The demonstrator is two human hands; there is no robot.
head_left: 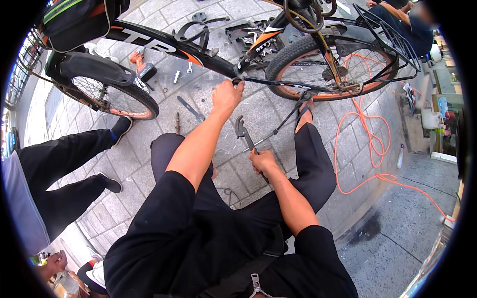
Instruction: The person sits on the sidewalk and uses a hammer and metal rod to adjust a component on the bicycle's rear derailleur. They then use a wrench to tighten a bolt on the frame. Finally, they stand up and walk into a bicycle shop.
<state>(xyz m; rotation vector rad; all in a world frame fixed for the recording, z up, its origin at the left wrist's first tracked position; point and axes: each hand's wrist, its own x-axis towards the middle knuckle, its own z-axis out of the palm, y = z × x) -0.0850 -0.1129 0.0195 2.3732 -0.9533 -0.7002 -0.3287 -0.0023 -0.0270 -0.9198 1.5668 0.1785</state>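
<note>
A black and orange bicycle point(198, 62) stands across the far side of the paving, its rear wheel point(318, 74) to the right. My left hand point(226, 98) reaches up to the crank area low on the frame. Its fingers are pinched there, and whatever they hold is hidden. Lower and to the right, my right hand point(263, 162) is closed round the handle of adjustable-jaw pliers point(241, 130) with orange and dark grips. The jaws point up toward the bicycle and touch nothing.
Between the wheels lie an orange cordless drill point(138, 60), a small spanner point(189, 67), a flat grey tool point(190, 109) and an open tool case point(246, 36). An orange hose point(339, 149) loops at right. One person's legs point(74, 146) stand at left; another person point(405, 30) sits at far right.
</note>
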